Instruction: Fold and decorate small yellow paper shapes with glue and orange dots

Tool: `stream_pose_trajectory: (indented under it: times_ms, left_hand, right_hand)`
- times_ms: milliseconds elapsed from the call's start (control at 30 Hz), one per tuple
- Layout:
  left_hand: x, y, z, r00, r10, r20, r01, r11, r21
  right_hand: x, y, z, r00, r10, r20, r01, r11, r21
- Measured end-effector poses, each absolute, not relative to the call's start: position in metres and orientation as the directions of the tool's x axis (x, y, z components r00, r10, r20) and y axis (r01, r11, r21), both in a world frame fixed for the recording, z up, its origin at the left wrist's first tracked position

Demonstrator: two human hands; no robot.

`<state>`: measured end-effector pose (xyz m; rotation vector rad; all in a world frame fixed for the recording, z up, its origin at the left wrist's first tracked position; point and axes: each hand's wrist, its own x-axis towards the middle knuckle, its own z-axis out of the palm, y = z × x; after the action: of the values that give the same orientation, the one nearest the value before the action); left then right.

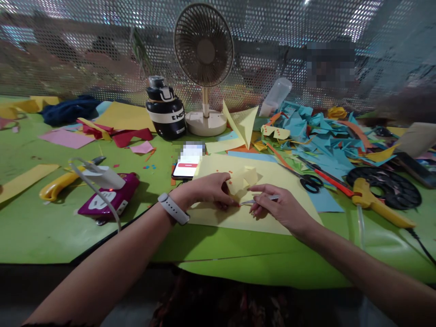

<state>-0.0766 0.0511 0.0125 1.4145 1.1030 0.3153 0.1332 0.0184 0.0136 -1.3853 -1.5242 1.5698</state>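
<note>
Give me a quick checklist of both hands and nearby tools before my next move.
1. Left hand holding the folded yellow paper: ok.
2. Right hand gripping the tweezers: ok.
3. Tweezers apart from the left hand: cannot tell; their tips look very close to it.
4. Something pinched in the tweezers: cannot tell, too small.
5. Scissors set down, out of both hands: ok.
6. Phone screen lit: ok.

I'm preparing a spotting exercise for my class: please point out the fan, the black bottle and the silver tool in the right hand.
Fan (pixel 206 51), head view: on its round central hub.
Black bottle (pixel 165 116), head view: on its white band.
Silver tool (pixel 248 202), head view: on its slim front end.
</note>
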Motion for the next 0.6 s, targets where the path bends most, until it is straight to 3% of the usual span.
stream_pose_trajectory:
  times_ms: [400, 600]
  left_hand:
    - [-0.082, 0.056, 0.008, 0.532, 0.73, -0.43, 0.338, 0.282, 0.898]
    - [-0.079, 0.053, 0.013, 0.52, 0.735, -0.435, 0.374, 0.262, 0.89]
  right_hand:
    - [0.146, 0.022, 0.008, -0.299, 0.934, -0.197, 0.146, -0.159, -0.976]
    - [0.143, 0.023, 0.012, -0.334, 0.898, -0.287, 0.246, -0.211, -0.946]
